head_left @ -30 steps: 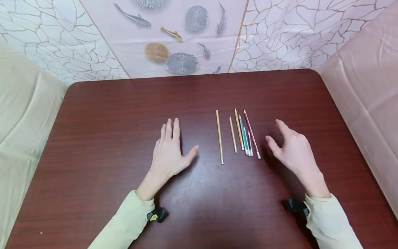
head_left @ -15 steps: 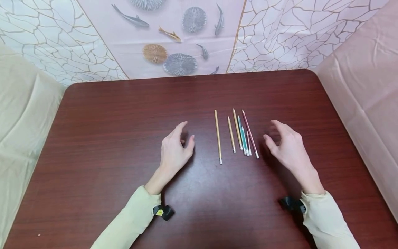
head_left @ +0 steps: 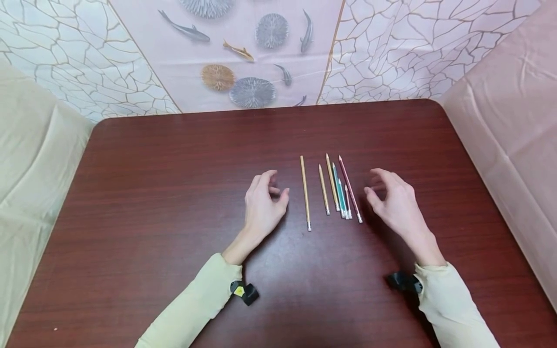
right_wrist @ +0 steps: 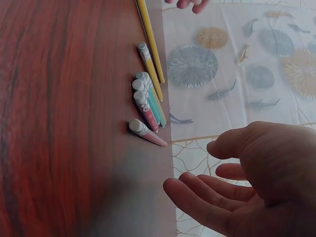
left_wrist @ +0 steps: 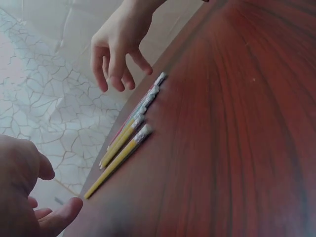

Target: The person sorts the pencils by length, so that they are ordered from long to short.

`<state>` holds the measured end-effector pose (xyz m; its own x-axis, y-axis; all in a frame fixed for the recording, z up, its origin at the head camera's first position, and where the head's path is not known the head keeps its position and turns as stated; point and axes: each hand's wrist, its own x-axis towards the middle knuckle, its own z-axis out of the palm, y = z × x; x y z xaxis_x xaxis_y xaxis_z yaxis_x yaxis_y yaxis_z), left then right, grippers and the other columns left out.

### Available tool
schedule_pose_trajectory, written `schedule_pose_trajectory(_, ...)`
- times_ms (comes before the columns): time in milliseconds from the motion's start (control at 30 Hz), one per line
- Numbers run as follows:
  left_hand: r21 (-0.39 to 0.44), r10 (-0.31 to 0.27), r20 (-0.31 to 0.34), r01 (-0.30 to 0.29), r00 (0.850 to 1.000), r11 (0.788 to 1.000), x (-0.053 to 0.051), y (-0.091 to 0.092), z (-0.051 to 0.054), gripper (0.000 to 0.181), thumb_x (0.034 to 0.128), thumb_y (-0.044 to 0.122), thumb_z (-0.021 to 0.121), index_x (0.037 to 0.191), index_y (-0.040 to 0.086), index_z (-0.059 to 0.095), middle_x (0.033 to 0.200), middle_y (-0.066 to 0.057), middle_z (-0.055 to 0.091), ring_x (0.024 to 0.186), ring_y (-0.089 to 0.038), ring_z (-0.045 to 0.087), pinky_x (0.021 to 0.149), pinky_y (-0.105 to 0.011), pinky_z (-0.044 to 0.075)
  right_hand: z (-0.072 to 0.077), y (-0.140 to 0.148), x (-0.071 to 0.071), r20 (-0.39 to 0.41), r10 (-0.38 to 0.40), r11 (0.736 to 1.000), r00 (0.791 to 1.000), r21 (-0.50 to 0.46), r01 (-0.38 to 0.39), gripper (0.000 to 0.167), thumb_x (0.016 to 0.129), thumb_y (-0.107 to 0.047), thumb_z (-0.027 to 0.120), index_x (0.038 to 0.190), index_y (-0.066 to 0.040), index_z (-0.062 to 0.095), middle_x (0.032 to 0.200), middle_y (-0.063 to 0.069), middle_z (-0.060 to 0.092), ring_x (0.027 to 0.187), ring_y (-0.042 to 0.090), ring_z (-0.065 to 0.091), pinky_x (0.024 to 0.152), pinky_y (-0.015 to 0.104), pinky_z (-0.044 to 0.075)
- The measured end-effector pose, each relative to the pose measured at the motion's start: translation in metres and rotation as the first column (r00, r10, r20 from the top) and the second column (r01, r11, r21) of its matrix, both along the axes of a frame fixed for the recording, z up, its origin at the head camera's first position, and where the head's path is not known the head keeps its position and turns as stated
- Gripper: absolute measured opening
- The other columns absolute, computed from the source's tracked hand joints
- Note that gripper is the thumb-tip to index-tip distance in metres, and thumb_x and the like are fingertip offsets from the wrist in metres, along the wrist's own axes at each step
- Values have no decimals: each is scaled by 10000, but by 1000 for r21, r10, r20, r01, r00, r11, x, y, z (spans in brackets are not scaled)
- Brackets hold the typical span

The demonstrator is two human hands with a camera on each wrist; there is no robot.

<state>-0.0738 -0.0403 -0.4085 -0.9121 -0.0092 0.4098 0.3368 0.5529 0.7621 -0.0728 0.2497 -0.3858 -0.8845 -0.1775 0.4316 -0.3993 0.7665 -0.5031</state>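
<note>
Several pencils lie on the table, eraser ends toward the person. A long yellow pencil point(head_left: 306, 193) lies apart on the left, unsharpened at its far end. Right of it come a short yellow pencil point(head_left: 324, 189), another yellow pencil point(head_left: 332, 181), teal pencils point(head_left: 341, 193) and a long dark red pencil point(head_left: 350, 188), close together. My left hand point(head_left: 266, 203) hovers left of the long yellow pencil, fingers loosely bent, holding nothing. To the right of the dark red pencil is my right hand point(head_left: 395, 203), thumb and fingers apart, also holding nothing. Neither hand touches a pencil.
The dark red-brown table point(head_left: 174, 159) has rounded far corners. Patterned cloth point(head_left: 252, 58) hangs behind it, and plain pale cloth point(head_left: 505, 121) borders the right side. A black wrist camera point(head_left: 245, 291) sits at the left cuff.
My left hand has moved right, toward the long yellow pencil, its spread fingers now bent. My right hand has shifted slightly left, toward the pencils. The pencils lie as before.
</note>
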Motion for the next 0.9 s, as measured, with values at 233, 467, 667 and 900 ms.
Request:
schedule_pose_trajectory(233,-10,3,90,-2,996,1000,-4,15,-2,546,802,90,789,1278,-66,572,1037,-183,634,748,-192,711,829,-429,521,-3,-1,-3,25,10,1000,1000,-7,-10,358,811,67,700,1154,90,604,926,218,650,768,351,689,707,491,537)
schedule_pose_trajectory(467,-43,-1,154,8,988,999,-6,23,-5,595,803,123,797,1309,-73,550,1049,-165,646,754,-184,711,825,-425,523,-5,-2,-4,46,13,1000,999,-24,-12,349,806,67,699,1144,84,615,917,205,653,752,338,693,721,479,527)
schedule_pose_trajectory(667,-61,3,187,9,982,998,-9,29,-6,600,798,124,806,1303,-75,552,1031,-157,654,739,-176,704,825,-411,521,-6,-4,-5,71,13,999,997,-38,-10,321,807,66,705,1119,77,629,891,196,659,730,332,692,692,487,529)
schedule_pose_trajectory(900,-96,2,210,18,978,995,-11,35,-6,590,799,137,808,1284,-82,555,1013,-144,657,709,-155,697,825,-425,520,-8,-6,-7,98,3,999,995,-34,1,303,811,60,700,1105,83,629,861,193,661,707,324,692,667,483,523)
